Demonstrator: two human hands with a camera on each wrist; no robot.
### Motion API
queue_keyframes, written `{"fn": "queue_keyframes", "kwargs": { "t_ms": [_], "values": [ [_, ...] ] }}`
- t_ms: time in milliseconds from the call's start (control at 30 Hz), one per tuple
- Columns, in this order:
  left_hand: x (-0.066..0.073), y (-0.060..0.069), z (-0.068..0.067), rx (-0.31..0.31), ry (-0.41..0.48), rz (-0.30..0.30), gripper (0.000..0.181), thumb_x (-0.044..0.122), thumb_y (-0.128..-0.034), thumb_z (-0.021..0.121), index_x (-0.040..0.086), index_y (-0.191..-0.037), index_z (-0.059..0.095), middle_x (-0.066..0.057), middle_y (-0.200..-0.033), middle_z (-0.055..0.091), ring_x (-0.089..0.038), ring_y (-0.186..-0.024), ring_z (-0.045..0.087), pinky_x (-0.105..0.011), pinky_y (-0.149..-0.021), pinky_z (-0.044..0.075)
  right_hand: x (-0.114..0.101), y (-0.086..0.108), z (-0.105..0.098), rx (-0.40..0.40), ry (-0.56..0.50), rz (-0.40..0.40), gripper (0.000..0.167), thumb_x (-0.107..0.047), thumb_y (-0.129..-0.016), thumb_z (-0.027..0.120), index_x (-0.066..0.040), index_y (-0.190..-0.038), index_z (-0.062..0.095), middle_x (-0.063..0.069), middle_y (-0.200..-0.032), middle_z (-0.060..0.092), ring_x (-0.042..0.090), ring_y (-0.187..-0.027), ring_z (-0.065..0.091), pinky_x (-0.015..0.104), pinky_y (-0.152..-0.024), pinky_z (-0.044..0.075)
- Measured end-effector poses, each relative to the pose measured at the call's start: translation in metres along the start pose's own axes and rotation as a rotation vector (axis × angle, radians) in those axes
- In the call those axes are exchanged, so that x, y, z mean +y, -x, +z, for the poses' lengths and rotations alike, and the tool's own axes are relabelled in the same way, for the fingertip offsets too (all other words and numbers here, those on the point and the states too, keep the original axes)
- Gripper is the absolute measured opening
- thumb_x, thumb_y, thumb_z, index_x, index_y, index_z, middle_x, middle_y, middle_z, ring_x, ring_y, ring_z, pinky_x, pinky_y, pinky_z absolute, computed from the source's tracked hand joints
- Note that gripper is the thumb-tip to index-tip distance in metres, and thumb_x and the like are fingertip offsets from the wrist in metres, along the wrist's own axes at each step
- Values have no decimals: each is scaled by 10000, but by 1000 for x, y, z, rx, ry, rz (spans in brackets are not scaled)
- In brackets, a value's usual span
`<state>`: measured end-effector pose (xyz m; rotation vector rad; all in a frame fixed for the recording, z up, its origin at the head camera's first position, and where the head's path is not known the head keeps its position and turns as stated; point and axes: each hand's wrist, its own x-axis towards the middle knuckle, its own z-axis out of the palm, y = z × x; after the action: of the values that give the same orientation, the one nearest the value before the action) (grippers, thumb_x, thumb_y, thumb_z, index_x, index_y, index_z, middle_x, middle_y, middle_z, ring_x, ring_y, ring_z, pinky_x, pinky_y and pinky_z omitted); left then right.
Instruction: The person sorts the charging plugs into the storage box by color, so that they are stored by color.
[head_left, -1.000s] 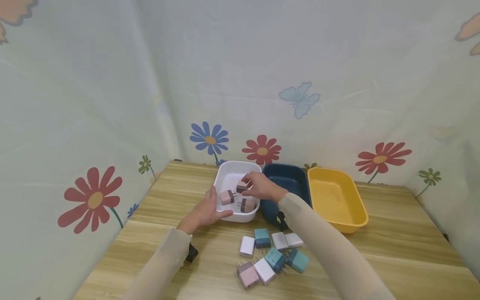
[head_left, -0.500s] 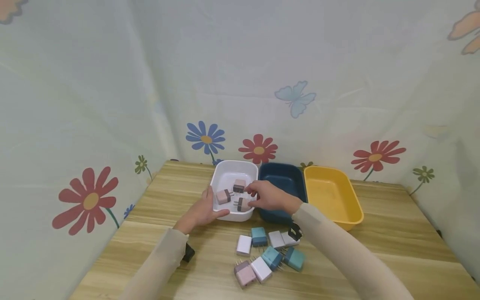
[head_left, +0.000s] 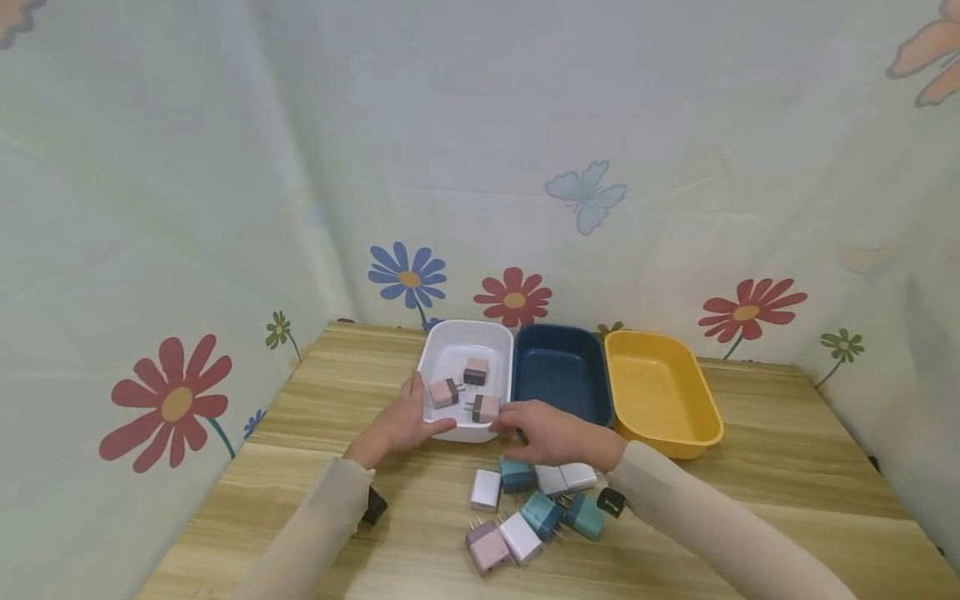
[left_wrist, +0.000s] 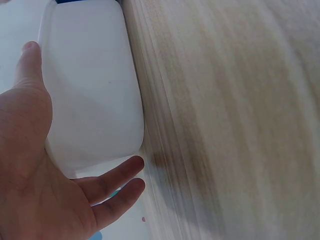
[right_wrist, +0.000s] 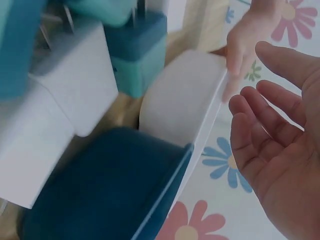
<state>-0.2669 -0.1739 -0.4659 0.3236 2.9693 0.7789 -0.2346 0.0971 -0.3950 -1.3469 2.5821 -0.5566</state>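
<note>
Three pink-and-brown wall chargers (head_left: 477, 372) with metal prongs lie apart inside the white plastic bin (head_left: 468, 333). My left hand (head_left: 397, 421) rests against the bin's near left corner, its thumb along the near side. In the left wrist view, the left hand (left_wrist: 40, 165) has its thumb at the rim of the white bin (left_wrist: 95, 85) and two fingers extended past its end. Just past the near right corner is my right hand (head_left: 558, 433), above the loose chargers. The right wrist view has the right hand (right_wrist: 285, 135) holding nothing, fingers loosely bent.
A dark blue bin (head_left: 562, 333) adjoins the white one, and a yellow bin (head_left: 701, 400) stands to its right. On the wooden table (head_left: 315, 508) nearer me lie white chargers (head_left: 486, 490), teal chargers (head_left: 542, 513) and one pink charger (head_left: 487, 548). A flowered curtain (head_left: 450, 125) hangs behind.
The right hand has let go of a pink charger in the white bin and drawn back toward me, out over the near rim. The left hand has stayed at the bin's corner.
</note>
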Motion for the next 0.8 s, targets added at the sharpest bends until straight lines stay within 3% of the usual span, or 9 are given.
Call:
{"fn": "queue_keyframes", "kwargs": {
  "t_ms": [233, 400, 600, 800],
  "values": [
    [-1, 0, 0, -4, -3, 3, 1167, 584, -803, 648, -88, -1462, -42, -320, -1487, 125, -435, -1235, 414, -497, -1007, 367, -7, 9, 14, -72, 60, -75, 348, -279, -850, 719, -131, -1156, 648, -15, -1059, 633, 102, -931, 577, 208, -808, 476],
    [-1, 0, -1, -7, -13, 0, 1164, 580, -806, 646, -94, -1459, -42, -326, -1487, 119, -444, -1246, 398, -497, -1011, 362, -13, 15, 23, -114, 90, -139, 380, -302, -842, 724, -133, -1175, 649, -47, -1072, 627, 65, -943, 574, 181, -817, 465],
    [-1, 0, 0, 1, -17, 2, 1162, 571, -805, 653, -98, -1459, -36, -330, -1481, 132, -446, -1244, 400, -497, -1008, 365, -21, 20, 38, -105, 147, -254, 420, -337, -818, 742, -130, -1172, 648, -70, -1080, 607, 21, -979, 543, 163, -858, 435],
    [0, 0, 0, 3, -12, 1, 1166, 569, -801, 661, -94, -1461, -34, -329, -1483, 132, -446, -1233, 412, -494, -1005, 370, -26, 22, 50, -112, 168, -299, 455, -326, -783, 771, -138, -1180, 649, -65, -1091, 587, 16, -995, 512, 133, -861, 410]
  ]
}}
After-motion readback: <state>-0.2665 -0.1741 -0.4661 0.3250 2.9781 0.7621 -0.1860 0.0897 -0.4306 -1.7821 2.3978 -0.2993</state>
